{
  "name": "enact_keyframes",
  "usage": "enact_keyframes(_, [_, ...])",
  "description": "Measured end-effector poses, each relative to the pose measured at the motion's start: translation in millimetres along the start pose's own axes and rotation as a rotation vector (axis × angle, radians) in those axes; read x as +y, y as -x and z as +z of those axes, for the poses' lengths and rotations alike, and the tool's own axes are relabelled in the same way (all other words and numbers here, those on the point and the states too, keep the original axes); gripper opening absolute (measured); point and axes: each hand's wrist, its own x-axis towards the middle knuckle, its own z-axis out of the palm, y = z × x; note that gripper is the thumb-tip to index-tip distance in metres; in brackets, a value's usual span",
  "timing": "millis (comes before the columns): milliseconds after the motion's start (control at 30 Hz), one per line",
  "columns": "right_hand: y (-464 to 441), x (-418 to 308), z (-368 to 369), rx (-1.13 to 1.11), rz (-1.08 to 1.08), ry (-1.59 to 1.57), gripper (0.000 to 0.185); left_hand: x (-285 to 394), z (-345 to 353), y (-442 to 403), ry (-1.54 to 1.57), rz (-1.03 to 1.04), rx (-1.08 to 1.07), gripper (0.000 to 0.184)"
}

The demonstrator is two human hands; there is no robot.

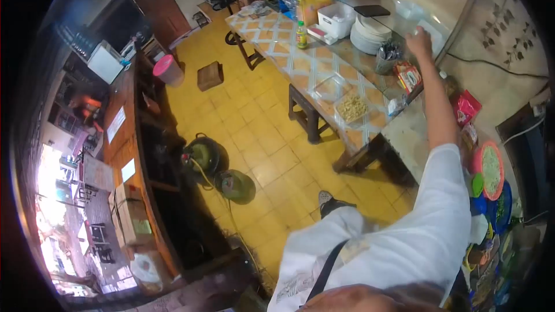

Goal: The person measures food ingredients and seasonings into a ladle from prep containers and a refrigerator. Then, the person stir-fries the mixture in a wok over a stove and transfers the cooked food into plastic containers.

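Note:
My right hand (417, 41) reaches out over the counter at the upper right, the arm in a white sleeve. Its fingers look curled, against or just in front of a whitish translucent sheet or container (432, 36); what they grip, if anything, is too small to make out. Below and left of the hand stands a holder packed with cutlery (388, 59), beside a stack of white plates (370, 36). Red and orange packets (408, 76) lie close under the forearm. My left hand is out of view.
A clear box of chopped food (351, 107) sits on the tiled table (272, 36). Green gas cylinders (235, 185) stand on the yellow floor (248, 121). A long wooden counter (122, 124) runs along the left. A pink-rimmed basin (491, 170) is at the right.

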Motion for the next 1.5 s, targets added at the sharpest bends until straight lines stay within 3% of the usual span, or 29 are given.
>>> enact_keyframes(67, [-61,14,5,-0.168,0.299,0.102,0.076,29,17,-25,-0.005,0.06,-0.023,0.013])
enact_keyframes(133, [-88,28,36,-0.102,0.385,0.213,0.079,51,23,-45,-0.008,0.064,-0.018,0.012])
enact_keyframes(200, [-148,100,99,-0.4,0.541,0.212,0.093,102,37,-69,0.192,-0.027,0.01,0.016])
enact_keyframes(267, [-160,135,121,-0.372,0.587,0.182,0.092,134,45,-82,0.085,-0.043,0.077,0.011])
enact_keyframes(333, [-168,128,99,-0.631,0.461,0.278,0.085,155,45,-113,-0.042,-0.253,0.133,0.012])
enact_keyframes(367, [-156,107,77,-0.592,0.355,0.348,0.071,167,51,-130,-0.069,-0.26,0.115,0.012])
enact_keyframes(400, [-155,105,64,-0.593,0.384,0.368,0.071,181,57,-149,-0.273,-0.27,0.014,0.015])
enact_keyframes(433, [-149,107,54,-0.626,0.38,0.202,0.065,198,58,-168,-0.482,-0.278,-0.087,0.02])
enact_keyframes(467, [-145,111,50,-0.647,0.377,0.035,0.061,169,51,-240,-0.235,-0.399,-0.098,0.022])
enact_keyframes(500, [-144,125,54,-0.533,0.436,-0.002,0.055,163,60,-291,0.002,-0.527,-0.082,0.025])
enact_keyframes(567, [-155,143,47,-0.547,0.48,0.012,0.057,224,117,-351,-1.157,0.576,-0.543,0.033])
enact_keyframes(600, [-149,154,37,-0.578,0.48,0.009,0.059,250,155,-365,-1.125,0.39,-0.489,0.032])
enact_keyframes(633, [-140,152,29,-0.583,0.565,-0.026,0.061,349,246,-312,-1.088,0.213,-0.42,0.033])
enact_keyframes(667, [-135,138,26,-0.566,0.644,-0.074,0.063,350,275,-370,-1.298,0.541,-0.555,0.042])
enact_keyframes(700, [-134,133,26,-0.534,0.595,-0.045,0.07,345,314,-416,-0.929,0.449,-0.564,0.045])
enact_keyframes(733, [-130,130,28,-0.512,0.551,-0.01,0.078,366,365,-412,-0.845,0.732,-0.539,0.039])
enact_keyframes(767, [-119,112,25,-0.48,0.567,0.032,0.083,434,418,-358,-0.976,0.814,-0.689,0.034])
enact_keyframes(867, [-106,86,22,-0.442,0.568,0.116,0.087,491,528,-296,-0.805,0.616,-1.056,0.041])
enact_keyframes(933, [-117,77,20,-0.424,0.524,0.145,0.086,490,578,-277,-0.877,0.688,-1.209,0.045])
enact_keyframes(967, [-123,69,14,-0.479,0.539,0.129,0.083,484,599,-272,-0.939,0.89,-1.198,0.044])
enact_keyframes(1000, [-123,69,12,-0.544,0.557,0.113,0.081,476,613,-269,-1.001,1.084,-1.181,0.043])
enact_keyframes(1133, [-133,115,22,-0.479,0.673,-0.001,0.081,459,649,-264,-1.051,1.261,-1.062,0.034])
enact_keyframes(1200, [-125,72,3,-0.421,0.475,0.144,0.049,454,660,-276,-1.094,1.411,-1.113,0.022])
enact_keyframes(1233, [-125,69,1,-0.423,0.493,0.148,0.049,454,664,-278,-1.104,1.408,-1.132,0.022])
enact_keyframes(1300, [-125,57,-1,-0.402,0.565,0.379,0.081,458,669,-288,-1.117,1.256,-1.055,0.015])
enact_keyframes(1333, [-120,44,-1,-0.402,0.58,0.378,0.081,462,671,-294,-1.128,1.26,-1.065,0.015])
enact_keyframes(1400, [-97,-6,-12,0.076,0.521,0.456,0.071,466,672,-309,-0.913,1.333,-0.975,0.01])
enact_keyframes(1467, [-59,-8,-7,0.398,0.084,0.544,0.062,490,673,-299,-0.965,1.291,-1.068,0.019])
enact_keyframes(1500, [-40,-25,-5,0.437,0.038,0.429,0.068,496,674,-298,-0.982,1.256,-1.038,0.022])
